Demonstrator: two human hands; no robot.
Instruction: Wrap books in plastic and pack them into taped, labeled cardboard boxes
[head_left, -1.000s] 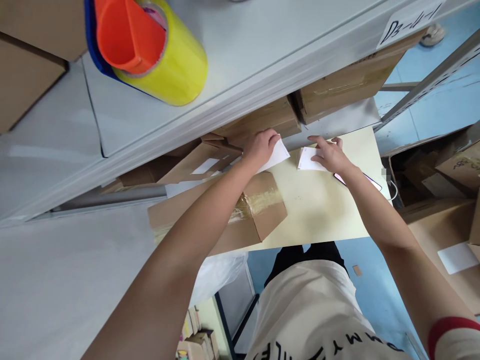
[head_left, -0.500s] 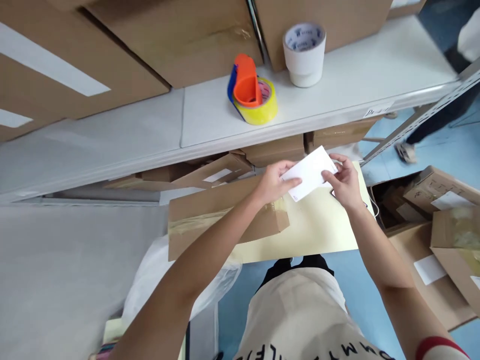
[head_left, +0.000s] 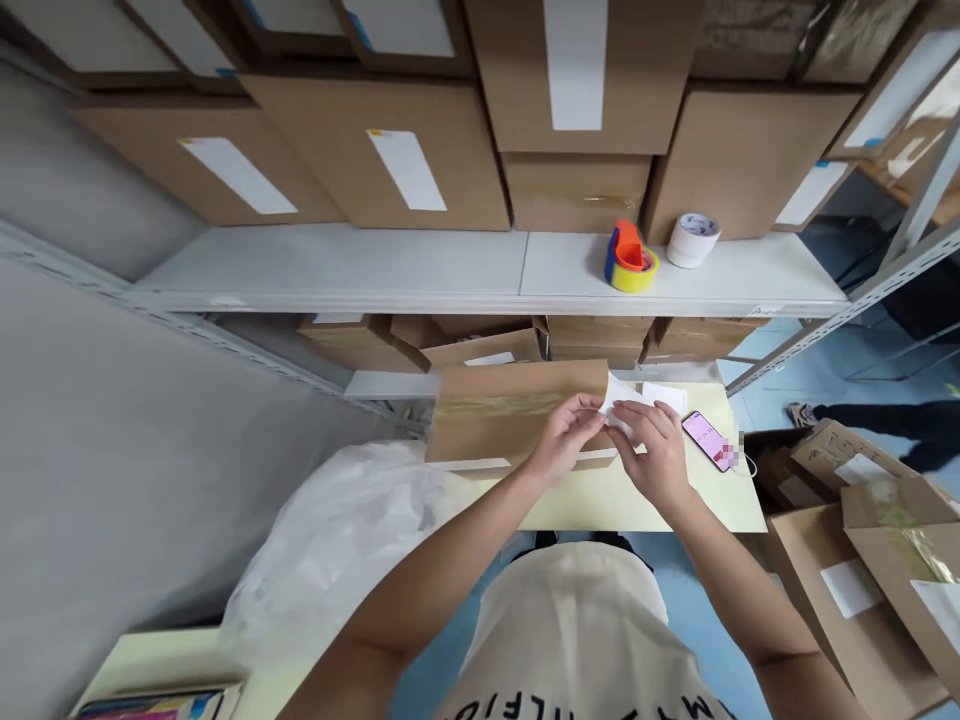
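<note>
Both my hands meet over a pale yellow table (head_left: 637, 500). My left hand (head_left: 564, 436) and my right hand (head_left: 651, 448) pinch a small white paper label (head_left: 616, 408) between their fingertips, just at the right end of a sealed brown cardboard box (head_left: 517, 420) lying on the table. A second white label (head_left: 664, 396) lies flat behind my hands. A phone (head_left: 708, 440) with a pink screen rests to the right of my right hand.
A white shelf (head_left: 420, 268) carries stacked cardboard boxes (head_left: 427, 170), a yellow tape roll in an orange dispenser (head_left: 630, 260) and a white tape roll (head_left: 691, 240). Open boxes (head_left: 862, 540) sit on the blue floor at right. A white plastic bag (head_left: 337, 540) lies at left. Another person's foot (head_left: 804, 412) shows far right.
The view has pulled back and tilted up, showing more shelf. My hands have brought the white label lower and closer together, from a wide hold at its ends to a tight pinch.
</note>
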